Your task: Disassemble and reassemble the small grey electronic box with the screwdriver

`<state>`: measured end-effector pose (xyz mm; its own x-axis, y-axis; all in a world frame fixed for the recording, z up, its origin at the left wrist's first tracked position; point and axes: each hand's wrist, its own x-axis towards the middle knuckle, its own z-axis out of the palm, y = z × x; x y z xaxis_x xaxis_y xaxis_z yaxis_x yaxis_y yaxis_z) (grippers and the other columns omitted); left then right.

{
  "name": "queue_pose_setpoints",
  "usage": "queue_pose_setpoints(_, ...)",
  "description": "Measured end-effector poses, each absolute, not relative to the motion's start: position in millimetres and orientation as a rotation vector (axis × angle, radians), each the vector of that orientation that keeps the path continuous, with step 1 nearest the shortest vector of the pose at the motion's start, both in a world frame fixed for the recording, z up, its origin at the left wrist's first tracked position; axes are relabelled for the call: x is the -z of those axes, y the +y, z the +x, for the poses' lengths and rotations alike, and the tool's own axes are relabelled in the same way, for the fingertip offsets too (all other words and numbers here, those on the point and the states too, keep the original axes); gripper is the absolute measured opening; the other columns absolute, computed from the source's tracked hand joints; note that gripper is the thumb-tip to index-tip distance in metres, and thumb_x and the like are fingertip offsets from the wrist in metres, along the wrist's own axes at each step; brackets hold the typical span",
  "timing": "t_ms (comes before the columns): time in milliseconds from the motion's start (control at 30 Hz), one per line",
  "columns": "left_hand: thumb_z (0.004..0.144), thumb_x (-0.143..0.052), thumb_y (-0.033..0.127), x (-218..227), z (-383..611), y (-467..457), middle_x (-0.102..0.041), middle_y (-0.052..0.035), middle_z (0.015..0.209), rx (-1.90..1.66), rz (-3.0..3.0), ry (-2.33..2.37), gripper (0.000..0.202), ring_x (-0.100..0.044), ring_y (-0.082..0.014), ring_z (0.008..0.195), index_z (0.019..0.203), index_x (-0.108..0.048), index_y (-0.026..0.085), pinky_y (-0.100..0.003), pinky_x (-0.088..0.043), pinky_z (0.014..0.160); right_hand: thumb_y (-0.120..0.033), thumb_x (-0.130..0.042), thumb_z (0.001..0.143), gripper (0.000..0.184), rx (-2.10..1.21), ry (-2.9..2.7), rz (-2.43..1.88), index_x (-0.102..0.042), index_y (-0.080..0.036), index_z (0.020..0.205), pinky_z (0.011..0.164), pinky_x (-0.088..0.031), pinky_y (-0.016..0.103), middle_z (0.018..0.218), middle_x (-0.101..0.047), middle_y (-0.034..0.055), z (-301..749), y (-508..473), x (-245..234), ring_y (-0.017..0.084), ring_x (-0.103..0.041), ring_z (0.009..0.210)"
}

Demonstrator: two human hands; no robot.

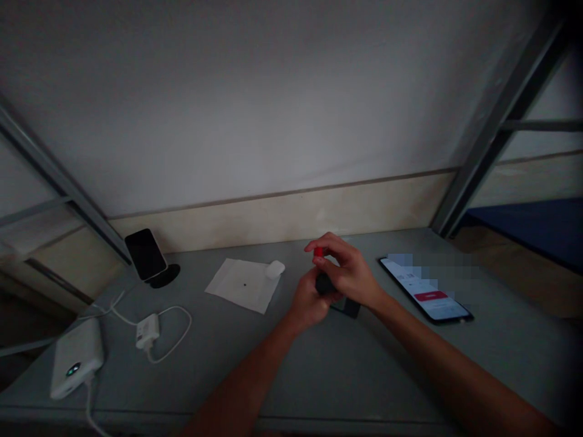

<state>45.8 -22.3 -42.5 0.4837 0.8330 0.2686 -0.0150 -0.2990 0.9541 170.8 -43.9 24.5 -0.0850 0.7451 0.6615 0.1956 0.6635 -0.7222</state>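
Both my hands meet above the table, right of its middle. My right hand (348, 270) pinches a small red piece (318, 250) between thumb and fingertips. Just below it, my left hand (310, 300) is wrapped round a dark, rounded object (323, 283), mostly covered by the fingers. Whether the red piece is joined to the dark object, I cannot tell. Under the hands a flat dark item (350, 309) lies on the table, partly hidden. To the left rests a creased white paper sheet (237, 288) with a black speck and a small white rounded object (275, 269) at its corner.
On the grey table (346, 376), a large phone (423, 294) with its screen lit lies at the right. A smaller dark-screened device (146, 255) leans on a round stand at the left. A white power bank (78, 358) and a white adapter (147, 331) have cables. Metal posts flank the table.
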Motion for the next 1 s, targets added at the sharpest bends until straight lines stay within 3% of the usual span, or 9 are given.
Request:
queue_pose_setpoints(133, 0.065, -0.073, 0.009, 40.6, 44.9, -23.7, -0.067, -0.0039, 0.091, -0.988, 1.674, 0.786, 0.034, -0.06, -0.0198, 0.084, 0.097, -0.062, 0.015, -0.031, -0.048, 0.076, -0.024, -0.046, 0.1, 0.029, -0.741, -1.628, -0.775, -0.064, -0.025, 0.123, 0.071, -0.048, 0.031, 0.089, -0.063, 0.0033, 172.2, -44.6, -22.4, 0.016, -0.059, 0.078)
queue_pose_setpoints(333, 0.067, -0.076, 0.013, 40.9, 45.5, -24.0, -0.067, -0.0041, 0.094, -0.983, 1.66, 0.747, 0.038, -0.061, -0.0201, 0.084, 0.102, -0.062, 0.014, -0.03, -0.048, 0.074, -0.02, -0.061, 0.09, 0.017, -0.498, -1.628, -0.804, -0.07, -0.024, 0.104, 0.082, -0.049, 0.034, 0.098, -0.063, 0.0049, 168.3, -43.7, -24.2, 0.018, -0.059, 0.088)
queue_pose_setpoints(500, 0.065, -0.074, 0.009, 44.6, 46.2, -22.1, -0.066, -0.0038, 0.09, -0.988, 1.648, 0.802, 0.033, -0.059, -0.0184, 0.082, 0.095, -0.061, 0.014, -0.029, -0.047, 0.074, -0.019, -0.047, 0.096, 0.029, -0.683, -1.59, -0.827, -0.064, -0.025, 0.119, 0.07, -0.05, 0.03, 0.089, -0.064, 0.0029, 170.6, -42.4, -21.7, 0.016, -0.06, 0.08)
queue_pose_setpoints(700, 0.066, -0.075, 0.011, 42.8, 45.9, -22.6, -0.067, -0.0035, 0.096, -1.008, 1.638, 0.749, 0.041, -0.06, -0.0195, 0.085, 0.104, -0.061, 0.016, -0.03, -0.048, 0.076, -0.022, -0.061, 0.09, 0.013, -0.485, -1.591, -0.804, -0.071, -0.023, 0.099, 0.081, -0.05, 0.034, 0.101, -0.065, 0.0063, 171.7, -39.5, -20.2, 0.019, -0.061, 0.091)
queue_pose_setpoints(867, 0.065, -0.075, 0.009, 44.8, 44.3, -22.6, -0.065, -0.0022, 0.085, -1.001, 1.659, 0.81, 0.032, -0.059, -0.0182, 0.08, 0.094, -0.061, 0.015, -0.03, -0.047, 0.075, -0.022, -0.049, 0.097, 0.022, -0.703, -1.536, -0.793, -0.068, -0.023, 0.108, 0.075, -0.051, 0.032, 0.088, -0.066, 0.0035, 170.7, -41.9, -20.2, 0.017, -0.063, 0.082)
queue_pose_setpoints(1000, 0.067, -0.073, 0.01, 44.3, 45.1, -22.1, -0.067, -0.0032, 0.096, -1.006, 1.659, 0.738, 0.039, -0.061, -0.02, 0.087, 0.103, -0.06, 0.016, -0.03, -0.048, 0.078, -0.023, -0.061, 0.091, 0.016, -0.572, -1.592, -0.793, -0.07, -0.024, 0.105, 0.084, -0.052, 0.036, 0.101, -0.065, 0.0063, 170.9, -41.3, -20.3, 0.019, -0.062, 0.093)
